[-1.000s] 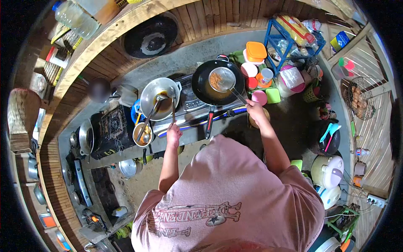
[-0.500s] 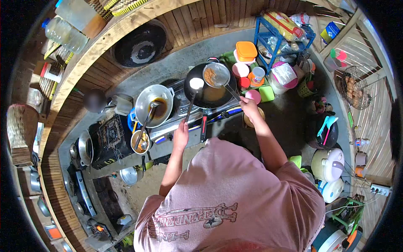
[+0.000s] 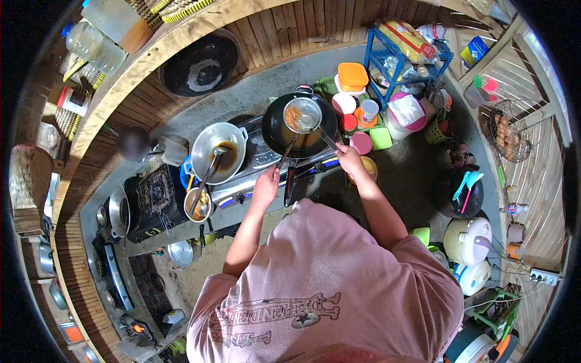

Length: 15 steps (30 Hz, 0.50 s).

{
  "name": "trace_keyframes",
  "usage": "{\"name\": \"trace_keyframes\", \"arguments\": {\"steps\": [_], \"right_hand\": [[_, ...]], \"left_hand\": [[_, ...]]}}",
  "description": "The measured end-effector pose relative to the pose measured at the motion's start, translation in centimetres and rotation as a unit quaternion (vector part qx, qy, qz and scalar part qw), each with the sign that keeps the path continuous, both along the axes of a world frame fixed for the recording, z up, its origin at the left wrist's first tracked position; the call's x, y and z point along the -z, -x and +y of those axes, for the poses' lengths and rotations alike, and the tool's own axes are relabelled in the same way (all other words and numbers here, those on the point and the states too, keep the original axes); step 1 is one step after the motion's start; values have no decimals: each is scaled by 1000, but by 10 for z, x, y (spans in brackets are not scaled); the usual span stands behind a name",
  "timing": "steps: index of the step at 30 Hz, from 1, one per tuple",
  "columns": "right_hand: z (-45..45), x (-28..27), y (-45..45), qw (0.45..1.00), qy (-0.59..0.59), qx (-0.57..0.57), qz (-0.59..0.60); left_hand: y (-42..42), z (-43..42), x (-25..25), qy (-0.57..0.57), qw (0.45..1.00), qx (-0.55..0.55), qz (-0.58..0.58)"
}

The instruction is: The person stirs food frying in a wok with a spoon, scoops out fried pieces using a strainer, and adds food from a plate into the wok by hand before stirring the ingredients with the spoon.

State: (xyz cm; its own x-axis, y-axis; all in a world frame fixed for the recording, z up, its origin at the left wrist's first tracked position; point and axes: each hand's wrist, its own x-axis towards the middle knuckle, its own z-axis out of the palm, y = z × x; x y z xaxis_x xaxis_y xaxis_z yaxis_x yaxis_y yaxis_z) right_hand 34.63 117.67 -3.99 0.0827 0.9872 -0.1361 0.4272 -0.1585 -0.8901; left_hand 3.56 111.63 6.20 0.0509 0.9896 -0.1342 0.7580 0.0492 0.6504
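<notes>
My left hand (image 3: 265, 186) is closed around the handle of a ladle (image 3: 287, 151), whose head is at the strainer's near side. In my right hand (image 3: 349, 160) is the handle of a round mesh strainer (image 3: 295, 126), held over the black wok (image 3: 276, 140). Orange-brown fried bits (image 3: 293, 116) lie in the strainer's left part. Brownish oil shows in the wok, which sits on the stove (image 3: 261, 158). Whether the ladle touches the strainer I cannot tell.
Left of the wok, a silver pot (image 3: 204, 138) holds dark liquid and a spoon. A small bowl (image 3: 192, 213) stands before it. Several tubs, including an orange-lidded container (image 3: 353, 77), crowd the right, beside a blue rack (image 3: 370, 63). A wok (image 3: 175, 69) hangs on the wall.
The ladle's head has moved right, from beside the strainer to its near edge. The strainer has shifted slightly left and nearer, and my right hand has moved left with it.
</notes>
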Motion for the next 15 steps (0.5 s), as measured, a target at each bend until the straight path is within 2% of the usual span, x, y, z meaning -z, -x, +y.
{"name": "trace_keyframes", "arguments": {"steps": [2,6,8,11,14,15], "right_hand": [[3,-12,1,999,36,10,-8],[9,-59,-1,999,-45,7,6],[9,-74,-3,1000,-17,5,-4],[10,-31,-6,998,-51,-2,-49],[10,-2,0,994,46,-17,-96],[9,5,1,992,7,-29,-125]], "left_hand": [[2,5,5,-23,999,17,18],[-7,2,-53,6,1000,-21,-11],[-8,-1,-62,0,999,-35,-31],[0,2,-24,-48,999,-11,4],[9,12,23,-41,998,42,35],[11,12,25,-33,998,44,41]]}}
